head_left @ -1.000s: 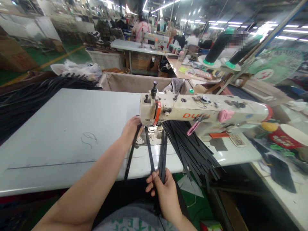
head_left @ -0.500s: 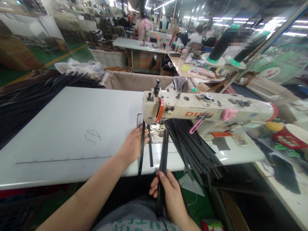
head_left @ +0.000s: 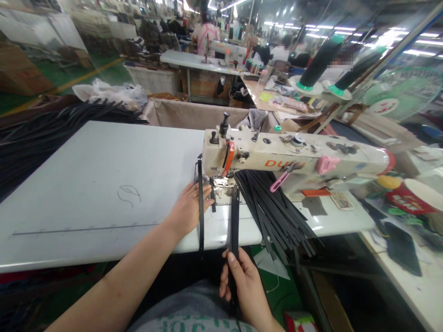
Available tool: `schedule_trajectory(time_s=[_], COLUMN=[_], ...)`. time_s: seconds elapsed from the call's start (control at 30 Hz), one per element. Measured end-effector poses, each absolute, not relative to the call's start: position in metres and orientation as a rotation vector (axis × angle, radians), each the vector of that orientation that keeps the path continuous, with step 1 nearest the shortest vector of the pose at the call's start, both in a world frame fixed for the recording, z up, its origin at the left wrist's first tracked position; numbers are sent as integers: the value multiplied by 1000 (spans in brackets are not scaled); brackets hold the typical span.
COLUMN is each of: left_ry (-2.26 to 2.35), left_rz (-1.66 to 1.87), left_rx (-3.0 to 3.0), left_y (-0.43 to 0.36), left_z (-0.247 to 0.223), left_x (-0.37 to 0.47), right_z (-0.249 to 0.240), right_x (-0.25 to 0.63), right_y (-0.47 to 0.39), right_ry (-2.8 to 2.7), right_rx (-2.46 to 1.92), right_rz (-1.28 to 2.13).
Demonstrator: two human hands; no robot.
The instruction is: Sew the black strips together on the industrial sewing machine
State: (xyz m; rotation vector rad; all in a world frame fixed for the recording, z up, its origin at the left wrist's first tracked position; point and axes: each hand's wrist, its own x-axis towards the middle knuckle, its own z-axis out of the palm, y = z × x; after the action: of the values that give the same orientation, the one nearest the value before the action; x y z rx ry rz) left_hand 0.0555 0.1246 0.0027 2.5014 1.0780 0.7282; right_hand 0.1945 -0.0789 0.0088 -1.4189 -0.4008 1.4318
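Observation:
A white sewing machine point(head_left: 297, 154) stands on the pale table point(head_left: 104, 184). My left hand point(head_left: 188, 207) lies by the needle plate point(head_left: 224, 191), its fingers apart and reaching toward the presser foot. One black strip point(head_left: 201, 216) runs down across those fingers and over the table's front edge; whether they grip it is unclear. A short black piece point(head_left: 213, 203) lies just right of the fingertips. Below the front edge, my right hand point(head_left: 240, 276) is closed round long black strips point(head_left: 235, 221) that stretch up to the needle area.
Many black strips point(head_left: 277, 212) fan out under the machine arm, where pink-handled snips point(head_left: 280, 180) hang. A dark heap of strips point(head_left: 44, 133) lies at the left. Thread cones point(head_left: 318, 64) stand at the upper right. People sit at machines behind.
The short black piece has moved up toward the needle, so less of it shows below. The strip across my left hand has shifted slightly and hangs straighter. My right hand still holds its strips.

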Motion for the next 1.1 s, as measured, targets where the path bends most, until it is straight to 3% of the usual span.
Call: schedule_trajectory(time_s=[0.87,1.1], left_ry=[1091,1143], left_rz=[668,815], left_rx=[2519,2367], left_y=[127,152], left_z=[2,-14], left_x=[59,59], right_z=[9,7], right_x=[192,191], right_y=[-77,-77], right_ry=[-359,-398], right_rx=[-1391,-1366], right_rz=[1464,1479])
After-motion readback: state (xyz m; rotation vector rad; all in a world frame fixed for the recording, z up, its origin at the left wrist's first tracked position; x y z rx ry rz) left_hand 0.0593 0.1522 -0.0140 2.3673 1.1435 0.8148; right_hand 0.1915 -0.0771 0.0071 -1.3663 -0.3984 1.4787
